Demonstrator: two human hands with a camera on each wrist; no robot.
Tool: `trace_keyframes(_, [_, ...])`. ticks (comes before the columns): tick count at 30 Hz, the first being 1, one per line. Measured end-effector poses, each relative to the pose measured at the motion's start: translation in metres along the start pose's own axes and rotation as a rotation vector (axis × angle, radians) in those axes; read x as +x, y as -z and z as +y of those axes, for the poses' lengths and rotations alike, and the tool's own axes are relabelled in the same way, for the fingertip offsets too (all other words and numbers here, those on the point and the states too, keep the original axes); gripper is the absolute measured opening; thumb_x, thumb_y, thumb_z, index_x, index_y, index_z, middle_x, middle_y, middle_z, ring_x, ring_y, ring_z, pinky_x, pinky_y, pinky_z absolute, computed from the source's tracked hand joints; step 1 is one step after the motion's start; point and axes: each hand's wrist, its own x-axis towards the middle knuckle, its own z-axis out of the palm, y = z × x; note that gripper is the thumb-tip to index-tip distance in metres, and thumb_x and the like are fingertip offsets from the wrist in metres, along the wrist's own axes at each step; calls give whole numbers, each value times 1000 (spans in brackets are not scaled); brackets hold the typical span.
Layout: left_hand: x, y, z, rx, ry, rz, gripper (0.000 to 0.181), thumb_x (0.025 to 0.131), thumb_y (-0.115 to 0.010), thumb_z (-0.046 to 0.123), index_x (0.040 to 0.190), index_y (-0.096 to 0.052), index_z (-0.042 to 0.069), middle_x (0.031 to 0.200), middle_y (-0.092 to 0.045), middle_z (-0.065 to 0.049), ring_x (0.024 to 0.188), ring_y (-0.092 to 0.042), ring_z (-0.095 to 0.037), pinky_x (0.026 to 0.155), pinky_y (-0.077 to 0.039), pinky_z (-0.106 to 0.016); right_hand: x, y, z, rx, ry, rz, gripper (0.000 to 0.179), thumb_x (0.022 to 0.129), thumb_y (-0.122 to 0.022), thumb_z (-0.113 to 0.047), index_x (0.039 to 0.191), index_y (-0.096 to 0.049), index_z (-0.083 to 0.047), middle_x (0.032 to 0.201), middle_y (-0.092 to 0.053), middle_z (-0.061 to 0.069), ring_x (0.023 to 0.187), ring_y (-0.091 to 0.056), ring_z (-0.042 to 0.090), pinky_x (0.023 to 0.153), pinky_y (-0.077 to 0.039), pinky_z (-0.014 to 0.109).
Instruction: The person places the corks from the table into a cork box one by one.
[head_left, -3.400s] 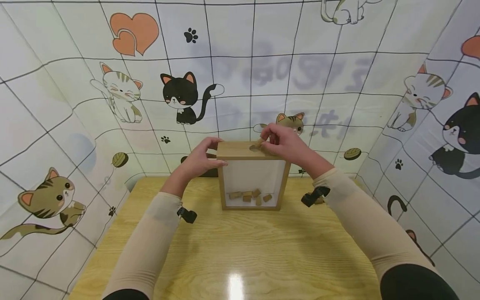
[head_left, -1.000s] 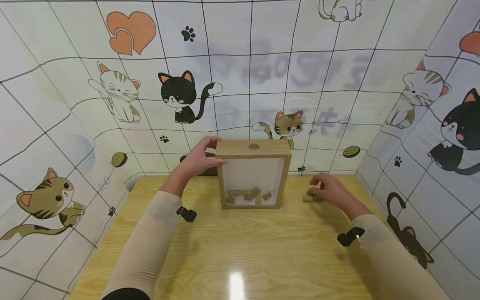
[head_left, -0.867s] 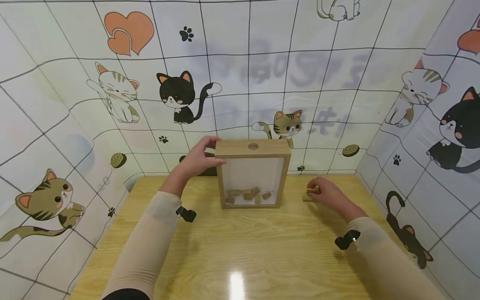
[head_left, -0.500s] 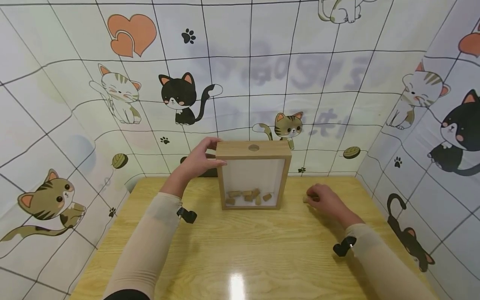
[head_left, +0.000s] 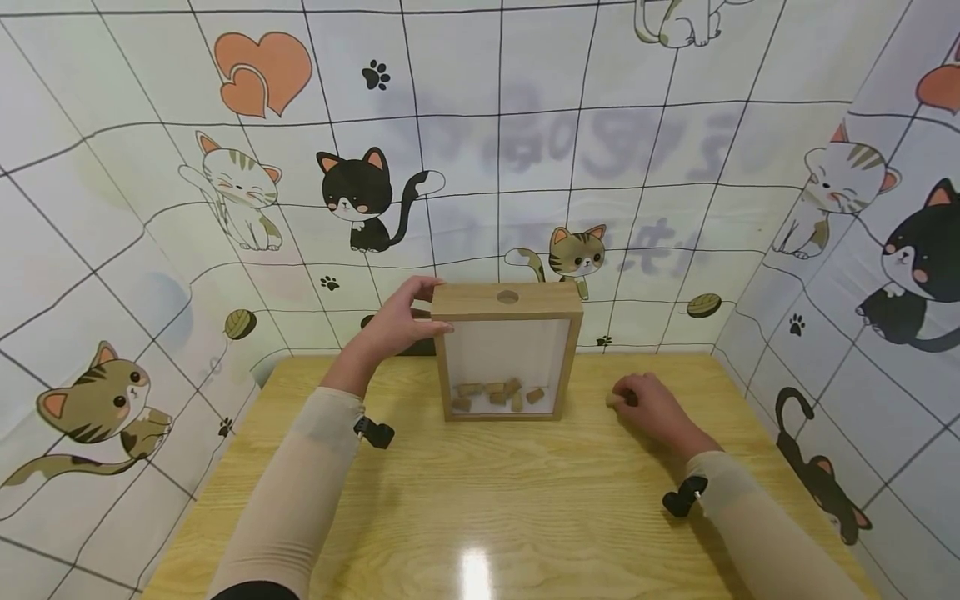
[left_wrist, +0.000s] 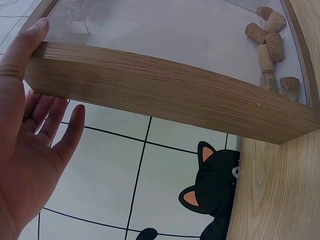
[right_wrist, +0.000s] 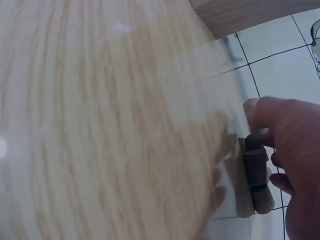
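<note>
Cat-print sheeting (head_left: 465,158) stands behind the wood-grain table (head_left: 480,483), where we locate an upright wooden box (head_left: 472,303) with a clear front. At the box's upper left corner, we see the left hand (head_left: 397,323) clamped on it. Several corks (head_left: 496,388) lie inside, at the bottom. Right of the box, the right hand (head_left: 654,407) curls at loose corks (right_wrist: 256,167); we cannot tell whether it pinches one.

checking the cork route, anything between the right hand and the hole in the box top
Only the box's right side rises between the right hand and the hole; above it, nothing visible blocks.
</note>
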Motion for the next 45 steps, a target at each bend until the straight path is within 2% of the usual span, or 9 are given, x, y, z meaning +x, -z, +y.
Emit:
trace_keyframes(5, [-1, 0, 0, 8, -1, 3, 82, 93, -93, 20, 160, -47, 12, 145, -54, -11, 138, -49, -31, 117, -48, -56, -1, 2, -2, 125, -24, 59, 16, 105, -76, -10, 118, -76, 0, 104, -70, 10, 95, -61, 26, 82, -55, 44])
trace_keyframes(11, [-2, 0, -1, 11, 5, 7, 82, 94, -93, 21, 161, -46, 12, 144, -54, -10, 138, -50, -30, 116, -49, -54, -3, 9, -9, 264, -101, 109, 27, 112, -70, -23, 127, -72, -1, 98, -64, 10, 84, -58, 23, 70, -50, 32])
trace_keyframes(20, [-1, 1, -1, 7, -1, 4, 83, 93, -93, 22, 161, -47, 13, 144, -54, -9, 137, -50, -30, 117, -48, -54, 3, 20, -24, 356, -65, 159, 24, 112, -71, -23, 126, -72, -3, 100, -63, 15, 76, -67, 38, 62, -57, 30])
trace_keyframes(23, [0, 1, -1, 9, -4, 2, 83, 93, -93, 22, 161, -46, 13, 145, -53, -10, 138, -49, -30, 118, -47, -54, 5, 23, -26, 348, -65, 172, 26, 112, -71, -23, 127, -72, -2, 102, -60, 14, 76, -64, 32, 62, -56, 30])
trace_keyframes(27, [0, 1, -1, 5, -8, -1, 82, 94, -92, 21, 161, -46, 11, 146, -53, -12, 138, -50, -31, 118, -47, -55, 6, 28, -32, 308, -68, 197, 28, 112, -70, -27, 127, -73, -4, 105, -59, 11, 84, -55, 23, 67, -51, 29])
trace_keyframes(33, [-1, 2, 1, 2, -13, 4, 82, 93, -92, 20, 161, -46, 10, 143, -55, -13, 137, -52, -32, 117, -48, -56, 9, 40, -47, 280, -54, 218, 29, 112, -70, -30, 128, -73, -6, 106, -61, 10, 91, -54, 26, 74, -47, 30])
trace_keyframes(40, [0, 1, -1, 2, -5, 2, 83, 94, -93, 22, 162, -46, 11, 144, -54, -12, 137, -50, -31, 118, -47, -56, 16, 52, -61, 264, -52, 227, 28, 111, -73, -32, 126, -73, -9, 108, -64, 8, 91, -56, 25, 74, -48, 30])
trace_keyframes(45, [0, 0, -2, 8, -1, 3, 82, 93, -93, 23, 161, -47, 13, 144, -54, -10, 137, -50, -30, 118, -47, -54, 21, 66, -76, 276, -2, 253, 25, 110, -73, -28, 126, -74, -8, 110, -65, 9, 93, -57, 23, 78, -47, 28])
